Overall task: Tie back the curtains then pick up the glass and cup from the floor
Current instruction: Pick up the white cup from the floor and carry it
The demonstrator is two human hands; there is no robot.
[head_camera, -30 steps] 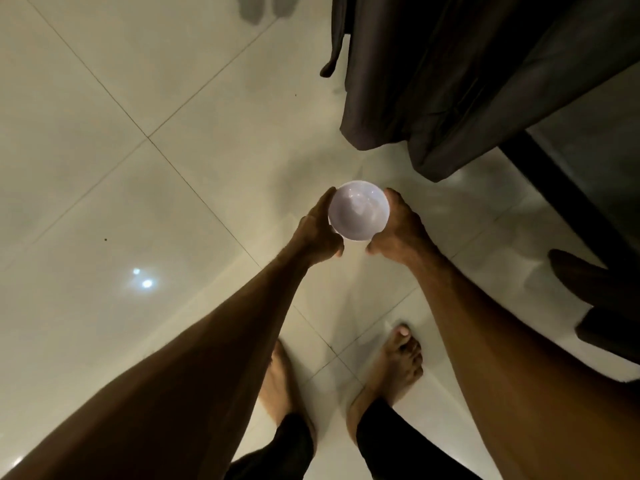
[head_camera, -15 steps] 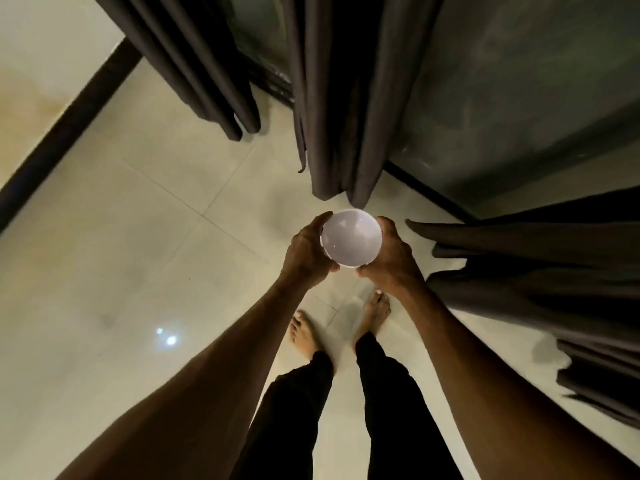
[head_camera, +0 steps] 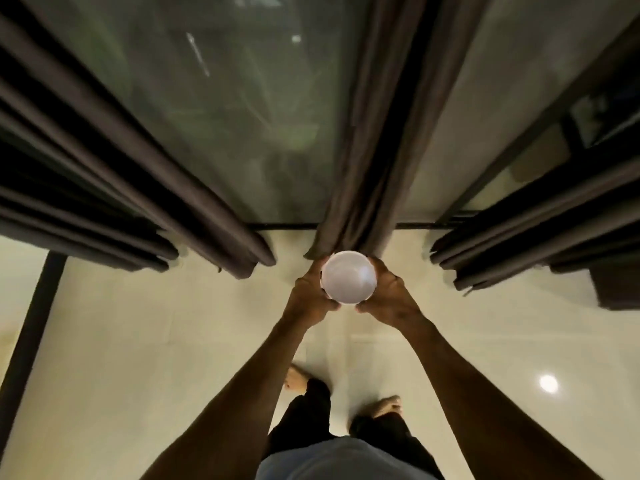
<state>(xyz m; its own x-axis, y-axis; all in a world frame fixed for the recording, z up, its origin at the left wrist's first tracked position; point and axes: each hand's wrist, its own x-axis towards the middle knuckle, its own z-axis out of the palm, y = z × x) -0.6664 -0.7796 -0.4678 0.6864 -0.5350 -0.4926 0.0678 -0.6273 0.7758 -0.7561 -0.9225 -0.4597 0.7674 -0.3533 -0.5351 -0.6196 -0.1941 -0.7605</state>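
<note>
A white cup [head_camera: 348, 277] is held up in front of me, seen from above with its round mouth facing the camera. My left hand [head_camera: 311, 295] grips its left side and my right hand [head_camera: 387, 296] grips its right side. Dark grey curtains hang ahead: a gathered bunch in the middle [head_camera: 372, 161], folded panels at the left [head_camera: 114, 188] and at the right [head_camera: 540, 230]. I see no glass in this view.
Large glass panes [head_camera: 242, 109] with a dark frame stand behind the curtains. The floor is glossy cream tile [head_camera: 145, 341] with a lamp reflection [head_camera: 548, 383]. My bare feet [head_camera: 386, 407] and dark trousers are below. A dark strip [head_camera: 29, 341] runs along the left.
I have straightened up: the view rose from the floor to the window and curtains. Both hands kept hold of the cup and lifted it with me.
</note>
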